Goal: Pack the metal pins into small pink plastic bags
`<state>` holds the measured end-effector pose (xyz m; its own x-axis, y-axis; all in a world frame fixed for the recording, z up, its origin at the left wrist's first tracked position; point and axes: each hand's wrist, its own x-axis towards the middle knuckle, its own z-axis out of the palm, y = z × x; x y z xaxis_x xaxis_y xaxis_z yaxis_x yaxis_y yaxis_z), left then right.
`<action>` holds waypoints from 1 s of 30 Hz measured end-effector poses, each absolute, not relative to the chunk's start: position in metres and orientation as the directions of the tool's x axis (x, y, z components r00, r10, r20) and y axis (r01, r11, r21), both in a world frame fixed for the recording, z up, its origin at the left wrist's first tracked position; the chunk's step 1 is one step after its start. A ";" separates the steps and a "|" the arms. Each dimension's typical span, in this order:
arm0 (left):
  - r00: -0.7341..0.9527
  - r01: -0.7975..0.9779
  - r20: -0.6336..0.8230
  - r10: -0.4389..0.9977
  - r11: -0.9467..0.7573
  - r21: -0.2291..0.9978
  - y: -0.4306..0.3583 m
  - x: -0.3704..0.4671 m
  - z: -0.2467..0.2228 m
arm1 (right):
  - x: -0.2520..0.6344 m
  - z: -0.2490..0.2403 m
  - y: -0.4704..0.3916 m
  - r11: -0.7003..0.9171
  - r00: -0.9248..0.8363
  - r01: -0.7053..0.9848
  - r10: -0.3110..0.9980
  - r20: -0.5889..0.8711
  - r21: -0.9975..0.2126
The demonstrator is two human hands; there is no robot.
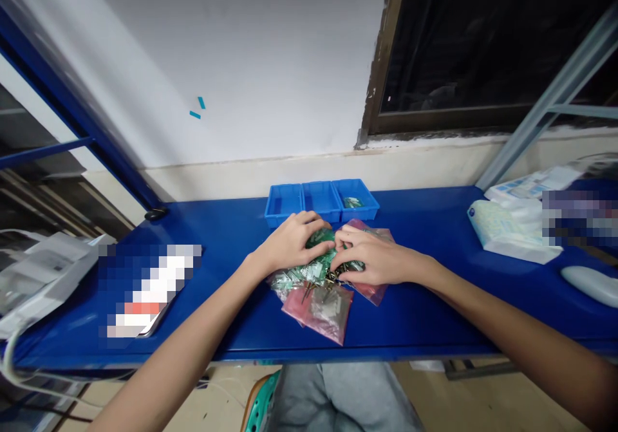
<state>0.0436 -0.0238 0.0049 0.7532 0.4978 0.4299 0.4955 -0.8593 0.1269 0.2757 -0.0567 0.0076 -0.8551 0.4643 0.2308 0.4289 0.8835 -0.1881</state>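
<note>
A loose pile of small clear packets with green contents (pixel 313 271) lies on the blue table, between my hands. My left hand (pixel 294 242) rests over the pile's left side, its thumb stretched across the packets. My right hand (pixel 369 258) reaches in from the right with bent fingers drawn close to the thumb; whatever is between them is too small to make out. Thin dark and brassy pieces (pixel 332 279) show by its fingertips. Pink translucent bags (pixel 326 313) lie under and in front of the pile; another pink bag (pixel 374 293) is partly beneath my right hand.
Behind my hands, three joined blue bins (pixel 321 201) stand by the wall; the right one holds small green packets (pixel 354 203). A phone-like object (pixel 159 284), partly pixelated, lies left. A tissue pack (pixel 514 235) and a white rounded object (pixel 591 284) are right. Metal posts flank the table.
</note>
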 end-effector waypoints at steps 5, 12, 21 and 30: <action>0.735 0.509 0.441 0.514 -0.849 0.140 -0.025 0.046 0.004 | 0.274 0.004 -0.056 0.896 -0.853 0.426 0.443 0.274 -0.124; 0.679 0.524 0.494 0.544 -0.830 0.192 -0.026 0.047 0.005 | 0.273 0.006 -0.054 0.872 -0.810 0.393 0.478 0.340 -0.291; 0.734 0.444 0.486 0.475 -0.877 0.185 -0.035 0.054 0.005 | 0.274 0.004 -0.045 0.569 -0.391 0.295 0.805 0.447 -0.768; 0.693 0.489 0.546 0.471 -0.863 0.124 -0.029 0.055 -0.003 | 0.273 -0.001 -0.045 0.725 -0.400 0.471 0.683 0.611 -0.502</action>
